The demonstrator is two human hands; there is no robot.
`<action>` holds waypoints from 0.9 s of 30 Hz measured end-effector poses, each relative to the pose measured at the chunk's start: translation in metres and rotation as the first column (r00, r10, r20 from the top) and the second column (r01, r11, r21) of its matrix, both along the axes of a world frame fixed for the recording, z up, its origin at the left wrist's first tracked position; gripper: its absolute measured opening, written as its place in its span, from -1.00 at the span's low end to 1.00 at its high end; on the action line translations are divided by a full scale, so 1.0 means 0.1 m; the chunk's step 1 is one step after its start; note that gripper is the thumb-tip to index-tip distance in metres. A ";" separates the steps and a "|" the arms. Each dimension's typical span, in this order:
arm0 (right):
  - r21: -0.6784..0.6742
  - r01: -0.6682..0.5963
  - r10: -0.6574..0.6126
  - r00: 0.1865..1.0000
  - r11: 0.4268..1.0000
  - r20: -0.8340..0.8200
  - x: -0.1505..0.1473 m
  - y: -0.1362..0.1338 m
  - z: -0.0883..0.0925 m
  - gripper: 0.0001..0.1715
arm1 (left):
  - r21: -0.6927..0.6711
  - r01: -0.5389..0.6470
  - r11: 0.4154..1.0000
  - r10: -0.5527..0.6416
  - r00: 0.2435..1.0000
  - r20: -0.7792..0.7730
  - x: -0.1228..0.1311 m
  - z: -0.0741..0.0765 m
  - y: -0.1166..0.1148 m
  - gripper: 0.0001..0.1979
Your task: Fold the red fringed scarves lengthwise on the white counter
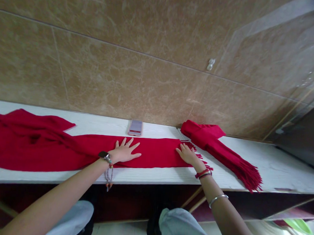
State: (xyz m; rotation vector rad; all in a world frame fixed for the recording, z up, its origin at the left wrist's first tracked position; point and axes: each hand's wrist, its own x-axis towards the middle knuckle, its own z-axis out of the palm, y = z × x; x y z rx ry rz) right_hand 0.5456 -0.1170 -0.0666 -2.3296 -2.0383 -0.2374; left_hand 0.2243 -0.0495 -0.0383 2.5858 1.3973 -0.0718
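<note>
A person's left hand [125, 153] and right hand [188, 155] lie splayed, grip slack and grasping nothing, on a red scarf [157, 153] laid along a white desk [153, 176], where a sideways drag could ruck the cloth between them or tangle its fringe [203, 163].

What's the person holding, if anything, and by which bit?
Nothing is held: the left grip and right grip just lie spread flat on the red scarf, the right one beside its fringe.

Dark watch [103, 154], beaded bracelet [108, 159], silver bangle [217, 198], pale trousers [187, 225]
</note>
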 end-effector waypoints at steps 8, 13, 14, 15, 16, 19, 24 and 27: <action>0.014 -0.126 0.127 0.986 0.992 -0.106 -0.50 0.34 0.06 -0.37 | -0.021 -0.004 1.000 0.003 1.000 -0.014 0.01 0.03 -0.01 -0.24; -0.045 -0.031 0.026 0.994 0.998 -0.108 -0.37 0.42 -0.04 -0.43 | -0.001 0.004 1.000 -0.004 1.000 -0.011 -0.01 0.00 0.00 -0.24; -0.038 -0.008 0.004 0.994 0.999 -0.108 -0.30 0.41 -0.04 -0.44 | -0.002 0.007 1.000 -0.007 1.000 -0.011 -0.01 0.00 0.00 -0.24; -0.032 0.018 -0.021 0.994 0.999 -0.105 -0.23 0.39 -0.05 -0.45 | -0.005 0.010 1.000 -0.010 1.000 -0.010 -0.01 0.00 0.00 -0.24; -0.025 0.049 -0.052 0.993 0.998 -0.102 -0.17 0.37 -0.05 -0.45 | -0.008 0.013 1.000 -0.013 1.000 -0.009 -0.01 0.01 -0.01 -0.24; 0.003 0.158 -0.157 0.983 0.987 -0.091 -0.02 0.29 -0.04 -0.42 | -0.010 0.010 1.000 -0.010 1.000 0.001 -0.01 0.02 -0.02 -0.24; 0.127 0.141 -0.138 0.990 0.982 -0.037 -0.16 0.21 0.04 -0.38 | -0.017 0.007 1.000 -0.006 1.000 0.016 -0.01 0.01 -0.02 -0.24; 0.162 -0.115 0.127 0.990 0.980 -0.062 -0.52 0.20 0.10 -0.38 | -0.015 0.008 1.000 -0.007 1.000 0.022 -0.01 0.01 -0.03 -0.24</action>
